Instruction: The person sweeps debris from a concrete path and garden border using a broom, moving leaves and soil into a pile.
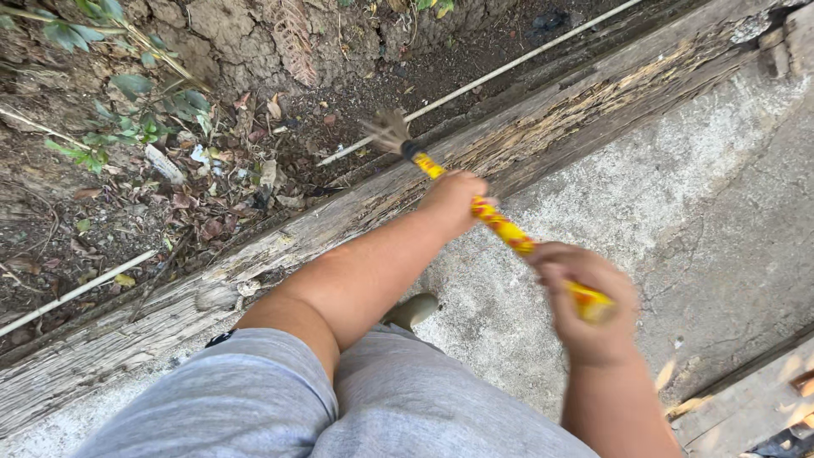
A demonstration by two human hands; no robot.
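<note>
A broom [500, 225] with a yellow and red patterned handle runs diagonally from lower right to upper left, its brown bristle head [386, 131] blurred over the rotted wooden beam [543, 127]. My left hand [454, 199] grips the handle partway down, near the beam. At the handle's near end my right hand [585, 301] is closed around it, above the concrete floor [712, 212]. Both hands look blurred by motion.
Beyond the beam lies bare soil with dry leaves [212, 187], green plants [127, 102] at the upper left and a thin white pipe [509, 64]. My grey shorts [297, 407] and one foot [411, 309] show below. Wooden boards [755, 407] sit at the lower right.
</note>
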